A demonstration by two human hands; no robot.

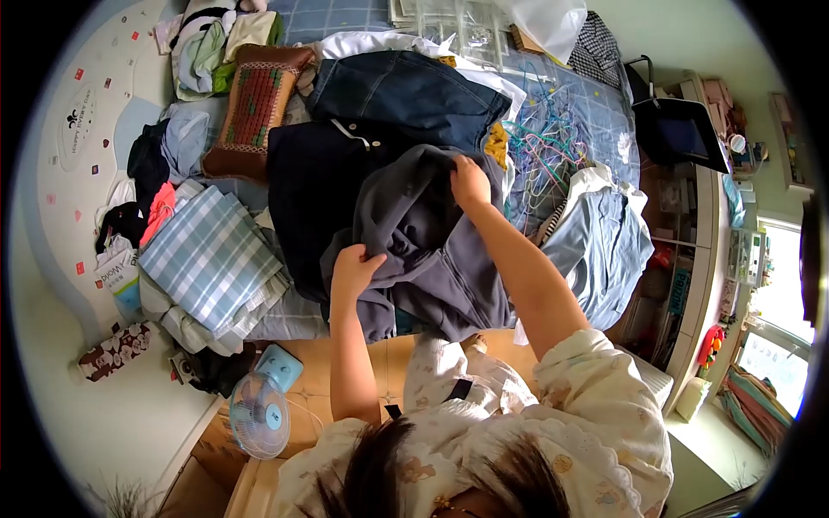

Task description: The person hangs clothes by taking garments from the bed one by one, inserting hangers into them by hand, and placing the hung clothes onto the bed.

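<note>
A dark grey zip hoodie [462, 281] lies spread and rumpled at the near side of the bed, its hood opening facing up. My left hand [352, 272] is closed on the hoodie's left edge, with the thumb on top and the other fingers partly hidden. Farther up, my right hand [471, 184] grips the rim of the hood, its fingertips tucked into the fabric. Beneath and beyond the hoodie lie a black garment with buttons [306, 177] and dark blue jeans [406, 91].
Folded blue plaid cloth [211, 255] and a brown beaded pillow [259, 108] sit to the left. On the right are tangled wire hangers [548, 129] and a light blue shirt [600, 250]. A small fan [261, 416] stands on the floor at lower left.
</note>
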